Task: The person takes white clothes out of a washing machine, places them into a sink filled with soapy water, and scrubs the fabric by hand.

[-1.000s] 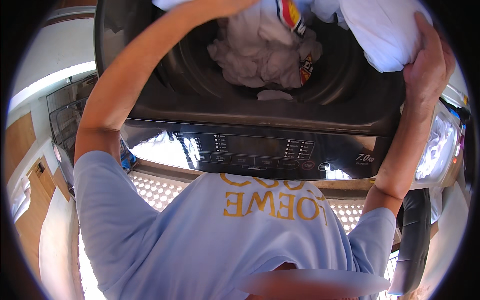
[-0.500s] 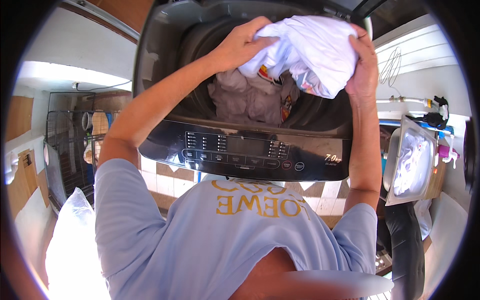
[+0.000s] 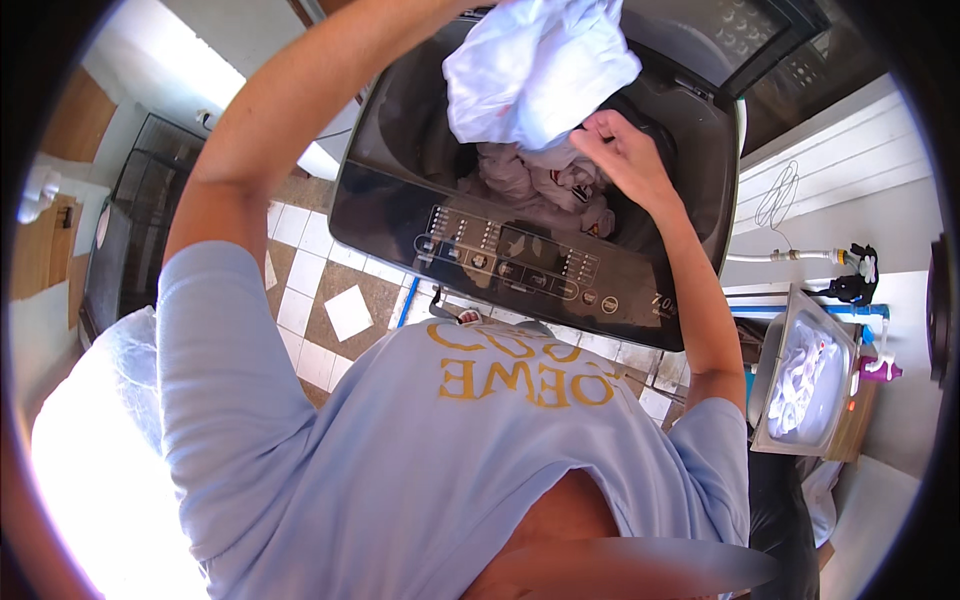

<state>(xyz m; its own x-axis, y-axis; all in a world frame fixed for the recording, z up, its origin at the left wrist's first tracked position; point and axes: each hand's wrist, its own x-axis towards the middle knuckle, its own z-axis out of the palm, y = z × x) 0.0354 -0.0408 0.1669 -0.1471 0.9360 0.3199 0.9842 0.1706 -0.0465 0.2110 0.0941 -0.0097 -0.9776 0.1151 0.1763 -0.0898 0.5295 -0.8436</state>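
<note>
white cloth bunched at the top centre, above the open washer. right hand pinches its lower edge; the left hand is out of frame. more laundry sits in the drum below.

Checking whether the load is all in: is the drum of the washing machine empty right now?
No, crumpled pale clothes lie in the washing machine drum, beneath the white garment held above the opening.

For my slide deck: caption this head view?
Right hand grips white cloth above an open top-loading washer holding laundry.
</note>
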